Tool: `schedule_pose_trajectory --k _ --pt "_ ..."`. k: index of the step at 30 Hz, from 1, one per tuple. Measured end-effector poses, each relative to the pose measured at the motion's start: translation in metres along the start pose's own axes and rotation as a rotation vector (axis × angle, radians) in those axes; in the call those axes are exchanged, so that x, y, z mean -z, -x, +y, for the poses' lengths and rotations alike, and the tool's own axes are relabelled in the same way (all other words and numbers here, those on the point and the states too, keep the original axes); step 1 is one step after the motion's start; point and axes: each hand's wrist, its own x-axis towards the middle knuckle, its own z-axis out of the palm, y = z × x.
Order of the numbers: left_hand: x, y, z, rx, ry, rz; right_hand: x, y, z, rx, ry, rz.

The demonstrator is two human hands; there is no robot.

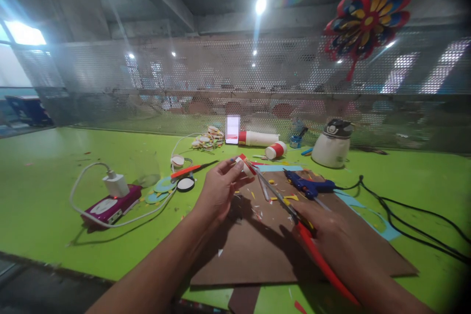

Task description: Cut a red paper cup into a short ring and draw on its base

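Two hands at work over a brown cardboard sheet (257, 250) on the green counter (44, 191).

Head view: the left hand (221, 191) pinches a small red-and-white paper piece (246, 164) above the sheet's far edge, fingers closed on it. The right hand (331, 235), over the sheet's right half, is clamped on red-handled scissors (290, 211) whose blades, slightly parted, reach the paper piece. A blue glue gun (309, 186) lies on the sheet's far right corner. Beyond the sheet lie paper cups (263, 140) and a white jug (333, 147); left of it, a charger (116, 185) sits plugged into a purple power strip (110, 208).
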Motion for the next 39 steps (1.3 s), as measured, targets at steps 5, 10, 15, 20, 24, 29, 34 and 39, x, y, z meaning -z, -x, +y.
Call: schedule_pose_trajectory --k 5,10,15,20,24,29,34,39 --pt "0.0002 0.0002 0.0004 -0.006 -0.011 0.006 -0.0015 -0.0008 0.0007 0.01 -0.023 0.005" --pt "0.0006 0.0004 -0.0003 -0.023 -0.039 0.018 -0.0025 -0.0023 0.0034 0.034 0.013 0.056" --pt "0.0003 0.0004 -0.0015 -0.036 -0.075 0.009 -0.0019 -0.0044 0.0056 0.029 0.016 0.027" --pt "-0.0005 0.0006 -0.001 -0.034 -0.082 0.03 -0.0007 -0.0053 0.0065 0.031 0.024 0.019" --pt "-0.0007 0.0002 -0.0011 -0.032 -0.077 0.025 0.0016 -0.0046 0.0034 0.034 0.002 0.024" --pt "-0.0013 0.0007 -0.0017 -0.039 -0.079 0.025 0.0025 -0.0027 -0.0002 0.015 -0.03 0.015" --pt "-0.0015 0.0017 -0.001 -0.05 -0.083 0.022 -0.0019 -0.0024 0.0032 0.012 -0.044 0.016" --pt "-0.0014 0.0018 -0.002 -0.056 -0.076 0.013 -0.0027 -0.0028 0.0019 0.005 -0.033 0.026"
